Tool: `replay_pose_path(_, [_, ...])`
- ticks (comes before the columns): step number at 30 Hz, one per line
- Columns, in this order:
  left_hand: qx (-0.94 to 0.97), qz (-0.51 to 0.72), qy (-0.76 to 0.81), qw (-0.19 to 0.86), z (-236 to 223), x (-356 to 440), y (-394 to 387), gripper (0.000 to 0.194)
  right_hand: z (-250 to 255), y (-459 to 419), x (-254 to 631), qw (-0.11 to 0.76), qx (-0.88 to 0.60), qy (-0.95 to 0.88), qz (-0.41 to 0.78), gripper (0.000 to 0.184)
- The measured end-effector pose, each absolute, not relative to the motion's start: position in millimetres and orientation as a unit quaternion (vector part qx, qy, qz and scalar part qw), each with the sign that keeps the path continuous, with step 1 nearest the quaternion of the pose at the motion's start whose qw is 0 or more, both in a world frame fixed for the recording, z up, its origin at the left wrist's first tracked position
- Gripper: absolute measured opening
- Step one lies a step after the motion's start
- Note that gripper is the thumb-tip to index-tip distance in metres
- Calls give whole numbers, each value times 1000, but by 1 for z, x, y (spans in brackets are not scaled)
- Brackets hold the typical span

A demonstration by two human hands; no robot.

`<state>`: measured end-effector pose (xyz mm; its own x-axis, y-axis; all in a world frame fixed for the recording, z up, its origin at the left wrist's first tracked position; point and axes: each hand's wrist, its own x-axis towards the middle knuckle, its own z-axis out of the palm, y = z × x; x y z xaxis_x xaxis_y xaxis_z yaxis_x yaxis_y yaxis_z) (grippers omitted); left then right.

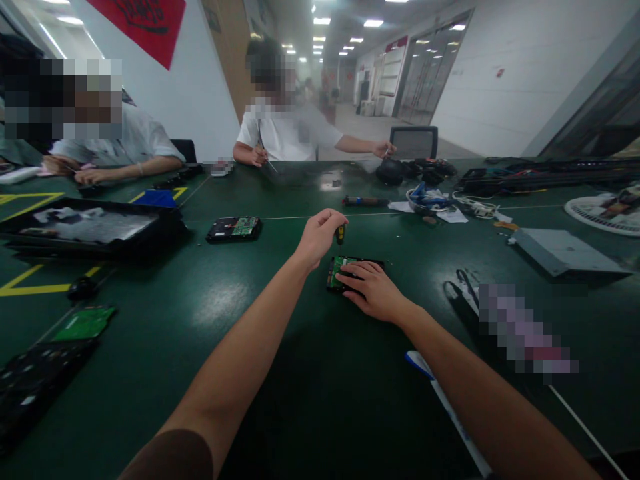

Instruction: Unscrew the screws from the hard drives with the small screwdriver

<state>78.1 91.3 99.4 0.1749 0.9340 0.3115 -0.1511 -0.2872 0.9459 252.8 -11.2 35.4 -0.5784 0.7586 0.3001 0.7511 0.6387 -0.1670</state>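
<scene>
In the head view my left hand point(320, 237) is closed around a screwdriver point(341, 234) with a yellow and black handle. Its thin shaft points down at the left part of a hard drive point(331, 275), whose green circuit board faces up. Whether the tip sits in a screw is too small to tell. My right hand point(370, 287) lies across the same drive, fingers stretched out to the left over the board and covering much of it. Beyond my left forearm, another hard drive point(234, 229) lies on the green table point(280, 413).
At left are a black tray point(95, 230) and a black drive with a green board point(83, 325). A grey metal box point(565, 252), a strapped, pixelated item point(525, 327) and cables point(430, 199) lie at right. A dark-handled tool point(367, 201) is ahead. Two people sit opposite.
</scene>
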Motion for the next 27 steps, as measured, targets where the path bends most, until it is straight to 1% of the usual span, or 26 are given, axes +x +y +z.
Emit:
replay_pose_path(4, [561,532,311,553,102,80,88,12,34,-11,253,178,-426,-887,10,41])
replay_pose_path(6, [540,539,313,566,102,80,88,13,34,-11,252,176,-425,-888,9,41])
replay_pose_path(8, [531,553,322,555,100,79,90,15,35,-10,252,174,-425,-888,8,41])
replay_pose_path(14, [577,574,359,458,98,76,96,18,34,-11,253,173,-423,-889,9,41])
replay_pose_path(16, [587,564,349,464,99,76,95,19,34,-11,253,175,-424,-889,9,41])
replay_pose_path(21, [556,561,327,519,100,77,92,19,34,-10,253,176,-419,-891,10,41])
replay_pose_path(24, [557,572,327,506,99,77,93,21,35,-10,253,181,-415,-891,14,41])
replay_pose_path(27, [576,573,343,472,98,76,94,24,35,-9,253,184,-413,-892,15,41])
